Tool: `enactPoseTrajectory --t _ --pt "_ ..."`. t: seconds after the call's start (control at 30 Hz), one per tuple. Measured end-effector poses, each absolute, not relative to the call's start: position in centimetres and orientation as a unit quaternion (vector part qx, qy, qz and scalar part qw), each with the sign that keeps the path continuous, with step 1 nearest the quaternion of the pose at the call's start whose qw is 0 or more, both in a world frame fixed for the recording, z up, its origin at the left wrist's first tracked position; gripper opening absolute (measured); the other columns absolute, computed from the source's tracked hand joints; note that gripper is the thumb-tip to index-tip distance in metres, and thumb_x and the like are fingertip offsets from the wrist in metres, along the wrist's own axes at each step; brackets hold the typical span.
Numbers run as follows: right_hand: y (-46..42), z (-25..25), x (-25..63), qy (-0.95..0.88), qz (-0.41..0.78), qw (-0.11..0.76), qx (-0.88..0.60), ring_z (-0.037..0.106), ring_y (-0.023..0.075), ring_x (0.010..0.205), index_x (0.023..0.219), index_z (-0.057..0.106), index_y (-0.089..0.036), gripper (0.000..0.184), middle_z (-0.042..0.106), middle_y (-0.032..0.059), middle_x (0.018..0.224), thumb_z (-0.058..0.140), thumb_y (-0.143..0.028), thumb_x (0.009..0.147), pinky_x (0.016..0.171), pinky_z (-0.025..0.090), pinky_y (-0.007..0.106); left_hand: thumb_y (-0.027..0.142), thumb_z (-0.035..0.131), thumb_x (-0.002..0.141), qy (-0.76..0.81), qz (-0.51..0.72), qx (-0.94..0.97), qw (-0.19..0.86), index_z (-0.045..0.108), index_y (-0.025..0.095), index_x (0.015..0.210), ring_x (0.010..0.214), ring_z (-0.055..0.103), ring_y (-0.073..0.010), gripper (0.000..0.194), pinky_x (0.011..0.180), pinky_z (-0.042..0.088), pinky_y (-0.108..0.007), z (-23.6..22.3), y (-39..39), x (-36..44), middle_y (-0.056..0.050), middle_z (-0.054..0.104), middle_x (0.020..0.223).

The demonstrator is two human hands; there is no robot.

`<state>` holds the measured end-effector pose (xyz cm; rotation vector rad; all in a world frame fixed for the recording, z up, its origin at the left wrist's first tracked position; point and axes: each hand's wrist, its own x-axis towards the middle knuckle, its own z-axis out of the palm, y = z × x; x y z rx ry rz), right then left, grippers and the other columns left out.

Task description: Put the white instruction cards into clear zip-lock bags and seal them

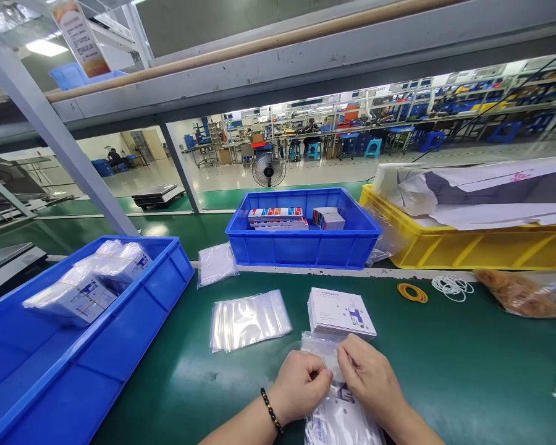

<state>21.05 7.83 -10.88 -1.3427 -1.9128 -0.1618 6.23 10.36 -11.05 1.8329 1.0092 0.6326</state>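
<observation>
Both hands work at one clear bag (322,347), low and slightly right of centre in the head view. The left hand (303,382), with a beaded bracelet (271,411) on its wrist, has its grip closed, pinching the bag between thumb and curled fingers. The right hand (370,377) likewise has its grip closed on the bag, thumb against fingers, just beside the left. The bag lies over the green tabletop (445,364), its upper edge pointing to 12 o'clock; printed white items (340,423) are visible through the plastic toward 6 o'clock.

Positions taken from the hands: at 12 o'clock, just past the bag, a stack of printed cards (340,311), top face up. At 10 o'clock, a fanned pile of empty clear bags (250,321), with a white packet (217,264) beyond it. Far at 11 to 12 o'clock, a blue bin (303,247) contains small printed boxes (278,217). At 1 to 2 o'clock, yellow rubber bands (412,292) lie near white bands (451,287); at 2 o'clock, a plastic bag of brown bands (523,295). Behind these stands a yellow bin (477,247) with white sheets (505,191) over it. At 9 to 10 o'clock, a larger blue bin (134,334) contains bagged, banded bundles (86,287).
</observation>
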Motion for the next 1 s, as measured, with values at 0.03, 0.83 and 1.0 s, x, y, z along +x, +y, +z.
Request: enactPoseTrajectory --t 0.03,0.83,1.0 --pt "7.8 -10.7 21.1 -0.754 -0.062 0.394 -0.522 0.044 0.0108 0.046 0.059 0.044 -0.021 0.028 0.044 -0.0023 0.052 0.036 -0.019 0.086 0.044 0.035 0.022 0.029 0.044 0.068 0.420 0.264 0.726 0.476 0.031 0.019 0.042 0.046 0.031 -0.0086 0.031 0.047 0.025 -0.023 -11.0 10.5 6.2 0.005 0.031 0.043" --pt "7.6 -8.2 24.0 -0.768 0.242 0.334 -0.490 0.044 0.0109 0.051 0.052 0.034 -0.020 0.036 0.044 -0.0029 0.055 0.047 -0.034 0.082 0.047 0.037 0.022 0.015 0.052 0.068 0.364 0.279 0.812 0.361 0.051 0.018 0.059 0.068 0.051 -0.0160 0.009 0.065 0.039 -0.027 -9.7 11.4 4.2 -0.002 0.056 0.063" --pt "8.1 -9.1 25.1 -0.731 0.146 0.415 -0.521 0.057 0.0178 0.078 0.075 0.062 -0.021 0.023 0.058 0.0056 0.082 0.046 -0.034 0.084 0.067 0.049 0.030 0.017 0.048 0.069 0.404 0.247 0.789 0.391 0.047 0.018 0.059 0.063 0.047 -0.0143 0.011 0.062 0.036 -0.025 -9.2 11.6 4.1 0.000 0.051 0.062"
